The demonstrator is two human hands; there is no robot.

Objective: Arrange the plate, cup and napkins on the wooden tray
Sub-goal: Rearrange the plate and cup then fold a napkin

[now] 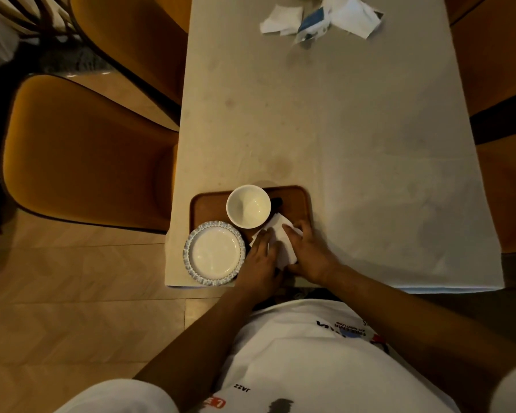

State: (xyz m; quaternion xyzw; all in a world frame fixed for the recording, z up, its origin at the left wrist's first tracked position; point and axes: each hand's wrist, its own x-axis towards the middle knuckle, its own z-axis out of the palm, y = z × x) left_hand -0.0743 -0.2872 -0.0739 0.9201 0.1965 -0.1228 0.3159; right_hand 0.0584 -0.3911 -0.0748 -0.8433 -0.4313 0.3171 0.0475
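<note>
Left hand [261, 260] and right hand [309, 254] press flat, fingers spread, on white napkin [282, 238], likely smoothing it onto wooden tray [209, 205] right of plate [213, 253], near cup [248, 206].

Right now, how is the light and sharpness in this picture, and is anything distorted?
Head view: dim, warm light; the cup casts a dark shadow on the tray; wide-angle bending curves the table edges; both hands look soft.
</note>
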